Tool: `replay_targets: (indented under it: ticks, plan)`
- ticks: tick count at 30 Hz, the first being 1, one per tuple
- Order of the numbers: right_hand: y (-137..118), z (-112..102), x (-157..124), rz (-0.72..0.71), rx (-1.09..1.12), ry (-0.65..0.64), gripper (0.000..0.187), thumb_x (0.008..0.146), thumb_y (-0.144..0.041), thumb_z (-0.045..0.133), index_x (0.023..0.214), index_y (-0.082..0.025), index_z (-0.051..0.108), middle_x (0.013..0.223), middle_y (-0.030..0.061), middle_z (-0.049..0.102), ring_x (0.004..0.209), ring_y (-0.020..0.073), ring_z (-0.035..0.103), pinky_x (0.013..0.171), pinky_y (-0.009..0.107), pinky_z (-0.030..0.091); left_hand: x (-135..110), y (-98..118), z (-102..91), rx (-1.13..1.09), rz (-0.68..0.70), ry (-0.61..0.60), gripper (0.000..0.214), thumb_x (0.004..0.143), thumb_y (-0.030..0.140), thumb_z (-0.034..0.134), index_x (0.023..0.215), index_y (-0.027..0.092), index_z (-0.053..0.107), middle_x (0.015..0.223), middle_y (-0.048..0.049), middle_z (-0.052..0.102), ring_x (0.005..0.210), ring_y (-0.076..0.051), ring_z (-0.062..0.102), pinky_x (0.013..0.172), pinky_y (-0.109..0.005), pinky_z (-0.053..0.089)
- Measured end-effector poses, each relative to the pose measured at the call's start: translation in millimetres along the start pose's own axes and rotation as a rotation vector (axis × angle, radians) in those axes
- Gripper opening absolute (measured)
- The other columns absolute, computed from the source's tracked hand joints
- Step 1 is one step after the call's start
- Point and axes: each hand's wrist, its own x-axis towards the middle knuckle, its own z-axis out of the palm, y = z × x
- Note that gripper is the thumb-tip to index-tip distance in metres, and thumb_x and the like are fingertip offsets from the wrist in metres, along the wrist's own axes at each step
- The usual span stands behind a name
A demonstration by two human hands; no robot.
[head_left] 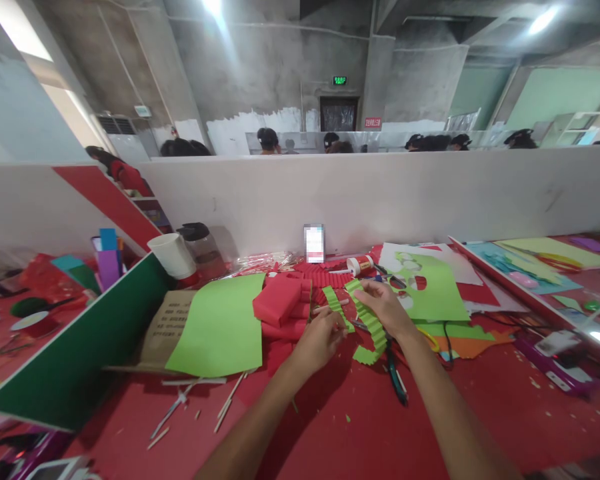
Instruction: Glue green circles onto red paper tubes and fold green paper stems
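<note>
My right hand (384, 308) pinches the upper end of a pleated light-green paper strip (377, 333), whose lower end curls round above the red tabletop. My left hand (325, 339) is closed at a second stretch of pleated green paper (334, 301), with its fingertips against the lower end. Whether the two stretches are joined I cannot tell. Left of my hands lies a red paper-covered block (279, 301) on other red pieces. Dark-handled pliers (396, 380) rest below the right hand, their front end partly hidden by the strip.
A green sheet (225, 327) overlaps brown cardboard (167, 323). Another green sheet with cut-out holes (437, 287) lies at right. A phone (314, 243) stands at the back near a white glue bottle (359, 265). A green divider (87, 340) and white cup (173, 255) are left; sticks (230, 400) lie in front.
</note>
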Motion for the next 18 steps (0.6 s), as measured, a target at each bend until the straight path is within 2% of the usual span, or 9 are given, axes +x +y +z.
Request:
replay_targets:
  ticks: [5, 9, 11, 13, 15, 18]
  plan:
    - [-6, 0, -3, 0.119, 0.100, -0.096, 0.023, 0.076, -0.035, 0.072, 0.080, -0.021, 0.054, 0.071, -0.0012, 0.063, 0.063, 0.0149, 0.057, 0.059, 0.025, 0.042, 8, -2, -0.7, -0.338, -0.085, 0.116, 0.011, 0.086, 0.027, 0.057, 0.082, 0.016, 0.059, 0.084, -0.0042, 0.064, 0.080, -0.017, 0.059, 0.071, -0.027, 0.046]
    - [-4, -5, -3, 0.170, 0.149, -0.102, 0.028, 0.076, -0.034, 0.073, 0.084, -0.023, 0.049, 0.069, -0.0031, 0.064, 0.058, 0.0138, 0.059, 0.055, 0.024, 0.043, 10, -3, 0.3, -0.511, -0.093, 0.147, 0.006, 0.084, 0.022, 0.058, 0.086, 0.016, 0.058, 0.085, -0.0042, 0.065, 0.080, -0.016, 0.062, 0.072, -0.026, 0.048]
    - [-3, -9, -2, 0.177, 0.152, -0.105, 0.028, 0.075, -0.032, 0.073, 0.090, -0.023, 0.051, 0.072, -0.0029, 0.065, 0.057, 0.0133, 0.060, 0.056, 0.024, 0.044, 8, -2, 0.7, -0.462, -0.096, 0.148, 0.007, 0.085, 0.021, 0.056, 0.089, 0.016, 0.058, 0.086, -0.0043, 0.065, 0.080, -0.016, 0.062, 0.072, -0.027, 0.049]
    - [-4, -12, -2, 0.169, 0.124, -0.107, 0.030, 0.076, -0.031, 0.072, 0.099, -0.023, 0.055, 0.075, -0.0015, 0.067, 0.057, 0.0131, 0.060, 0.056, 0.025, 0.045, 6, -1, 1.6, -0.312, -0.060, 0.123, 0.010, 0.085, 0.020, 0.055, 0.094, 0.017, 0.059, 0.089, -0.0047, 0.064, 0.082, -0.017, 0.061, 0.074, -0.028, 0.049]
    - [-5, -14, -2, 0.153, 0.075, -0.110, 0.029, 0.079, -0.032, 0.070, 0.104, -0.022, 0.059, 0.075, 0.0003, 0.069, 0.059, 0.0137, 0.061, 0.056, 0.025, 0.046, 2, 2, 3.8, -0.148, 0.021, 0.064, 0.015, 0.085, 0.020, 0.056, 0.098, 0.019, 0.061, 0.096, -0.0057, 0.063, 0.087, -0.018, 0.060, 0.079, -0.029, 0.048]
    - [-6, -16, -2, 0.134, 0.031, -0.113, 0.024, 0.081, -0.035, 0.067, 0.100, -0.021, 0.064, 0.077, 0.0027, 0.071, 0.064, 0.0153, 0.064, 0.058, 0.026, 0.048, -3, 6, 10.7, 0.009, 0.135, -0.067, 0.017, 0.086, 0.025, 0.057, 0.101, 0.021, 0.062, 0.104, -0.0069, 0.061, 0.096, -0.020, 0.058, 0.084, -0.030, 0.047]
